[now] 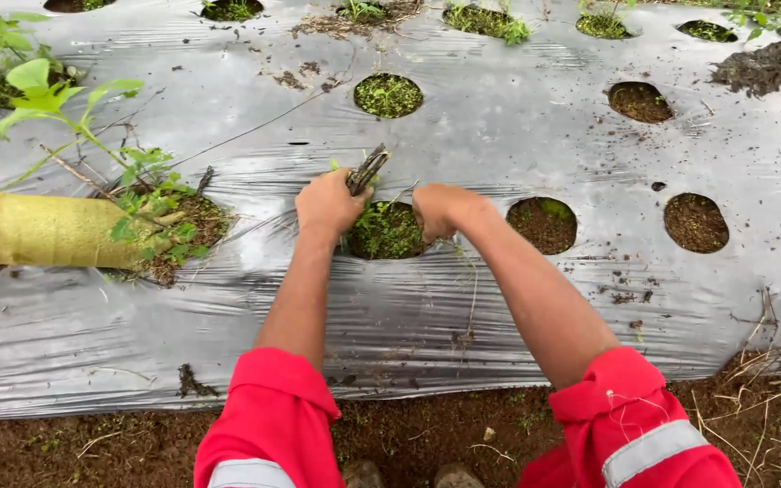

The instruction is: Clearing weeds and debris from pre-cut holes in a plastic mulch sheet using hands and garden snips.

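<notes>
Both hands work at one round planting hole (pixel 386 232) cut in the silver-grey plastic mulch sheet (pixel 499 145) that covers the raised bed, in the row nearest the sheet's near edge. The hole is full of small green weeds. The left hand (pixel 329 202) sits at the hole's far left rim, its grip clenched around a bundle of dark, thin stems (pixel 368 168) that stick up and away from the fist. The right hand (pixel 440 211) presses down at the hole's right rim, fingers curled into the weeds; whether its grip grasps anything cannot be told. Both arms wear red sleeves with grey bands. Toward the sheet's left edge a yellow-green cylinder (pixel 42 229) lies on its side, touching a leafy green plant (pixel 65 99) growing from another hole. Further holes with bare soil lie to the right, and brown earth runs along the near edge.
</notes>
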